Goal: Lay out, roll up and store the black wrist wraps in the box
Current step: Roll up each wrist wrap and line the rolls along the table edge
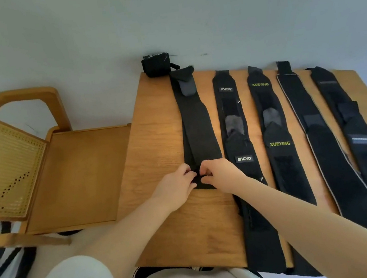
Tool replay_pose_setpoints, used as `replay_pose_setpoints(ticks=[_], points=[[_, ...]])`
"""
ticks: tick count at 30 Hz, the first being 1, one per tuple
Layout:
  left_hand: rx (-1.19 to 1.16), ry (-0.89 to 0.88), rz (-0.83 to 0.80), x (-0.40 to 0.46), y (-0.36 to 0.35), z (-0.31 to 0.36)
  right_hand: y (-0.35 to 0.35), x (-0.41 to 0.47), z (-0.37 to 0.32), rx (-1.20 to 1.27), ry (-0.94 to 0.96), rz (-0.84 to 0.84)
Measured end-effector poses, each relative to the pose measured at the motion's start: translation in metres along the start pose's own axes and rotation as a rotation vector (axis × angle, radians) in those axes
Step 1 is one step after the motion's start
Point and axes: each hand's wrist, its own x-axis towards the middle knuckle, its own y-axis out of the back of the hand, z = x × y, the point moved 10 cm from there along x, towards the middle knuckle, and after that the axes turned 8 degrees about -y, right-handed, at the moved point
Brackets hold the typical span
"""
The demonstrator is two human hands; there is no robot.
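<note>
Tabletop (155,142): wooden, carries every wrap under and beyond the hands.
Laid-out wraps (279,145): four lanes to the right of the grip, long axes running near to far.
Leftmost wrap (195,123): long axis runs straight away from the grip, tab end far.
Rolled wrap (155,64): far corner, well beyond the grip.
Left hand (176,184): fingers curled, pinching the wrap's near end.
Right hand (219,173): the same, just beside it.

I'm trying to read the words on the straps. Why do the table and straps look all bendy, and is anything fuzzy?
Head view: the wide-angle lens bends the table edges and fans the straps outward; yellow XUEYING lettering reads sharply, the far-right strap's label is too blurry; soft, even light, no glare; both hands look sharp.
</note>
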Motion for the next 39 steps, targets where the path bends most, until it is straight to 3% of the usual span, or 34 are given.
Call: replay_pose_setpoints(ticks=[5, 10, 15, 21, 27, 31, 35, 39], points=[[0.183, -0.027, 0.001, 0.005, 0.000, 0.000, 0.041, 0.008, 0.006, -0.155, 0.032, 0.321], [0.304, -0.049, 0.016, 0.009, 0.000, 0.002, 0.023, 0.014, -0.007, -0.493, 0.179, 0.229], [0.265, -0.037, 0.034, 0.007, 0.001, 0.003, 0.017, 0.016, -0.039, -0.585, 0.346, 0.174], [0.282, -0.028, 0.169, 0.003, 0.008, 0.004, 0.010, 0.013, -0.029, -0.576, 0.313, 0.184], [0.095, 0.035, 0.133, 0.011, -0.003, -0.005, 0.004, -0.011, -0.014, -0.297, 0.246, 0.228], [0.048, 0.060, 0.207, 0.010, 0.006, -0.004, 0.001, -0.013, -0.007, -0.396, 0.270, 0.216], [0.095, 0.076, 0.153, 0.013, 0.007, -0.005, -0.001, -0.008, -0.016, -0.447, 0.256, 0.263], [0.155, 0.022, 0.020, 0.015, 0.003, -0.004, 0.009, -0.003, -0.009, -0.287, 0.210, 0.171]])
